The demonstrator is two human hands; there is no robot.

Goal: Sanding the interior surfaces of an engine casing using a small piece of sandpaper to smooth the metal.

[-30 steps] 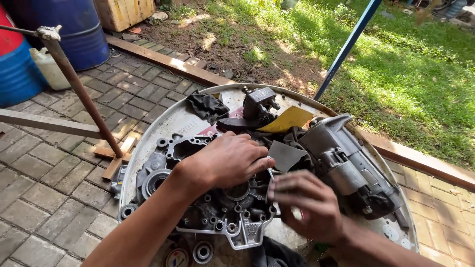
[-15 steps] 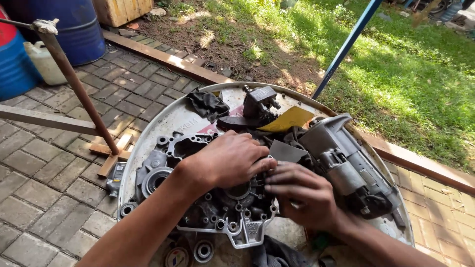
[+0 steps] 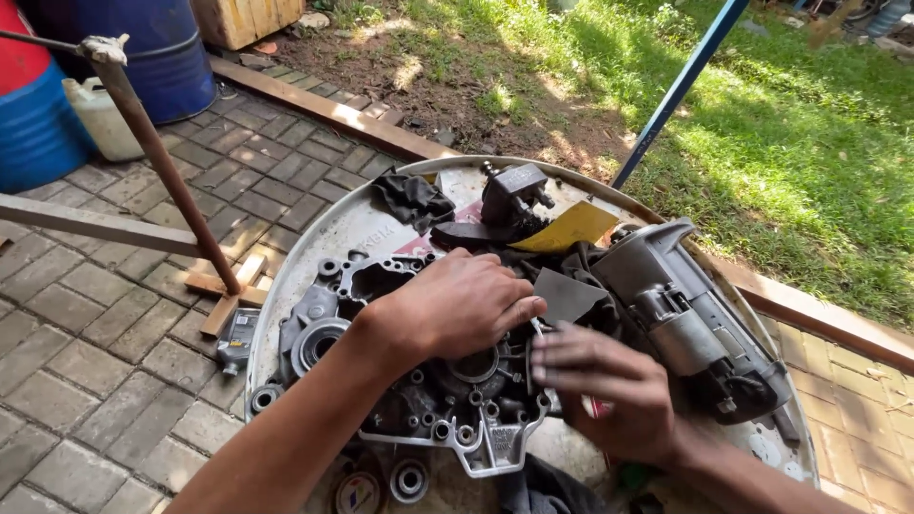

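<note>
Outdoors, daylight. Grey brick paving [image 3: 105, 314], mostly in shade. Wooden edging beam [image 3: 324, 109] splits the paving from a bare dirt strip [image 3: 428, 67]; sunlit grass [image 3: 790, 124] beyond it. Top left: blue drums [image 3: 143, 48], white jerrycan [image 3: 100, 114] beside them, wooden crate [image 3: 248, 17]. Rusty metal pole [image 3: 162, 162] leans across the paving. Blue pole [image 3: 681, 86] slants over the grass.

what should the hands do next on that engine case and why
Probably keep the left hand pressing the dark engine case flat while the right hand works its fingertips at the case's right edge: both hands already meet there.
</note>
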